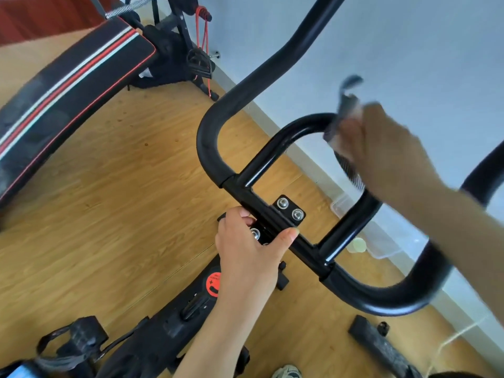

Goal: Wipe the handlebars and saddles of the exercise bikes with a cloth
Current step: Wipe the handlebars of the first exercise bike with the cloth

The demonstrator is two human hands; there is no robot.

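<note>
The black handlebar (215, 148) of an exercise bike fills the middle of the head view, with a glossy inner loop (275, 148) bolted to its centre clamp (289, 210). My right hand (387, 154), blurred, grips a grey striped cloth (345, 115) wrapped over the far side of the inner loop. My left hand (251, 252) holds the centre bar at the clamp, thumb over the top. No saddle shows.
The bike frame with a red knob (213, 283) and a pedal (79, 336) lies below. A black, red and white striped bench (68, 85) and other black equipment (185, 55) stand on the wooden floor at the left. A white wall (409, 50) runs on the right.
</note>
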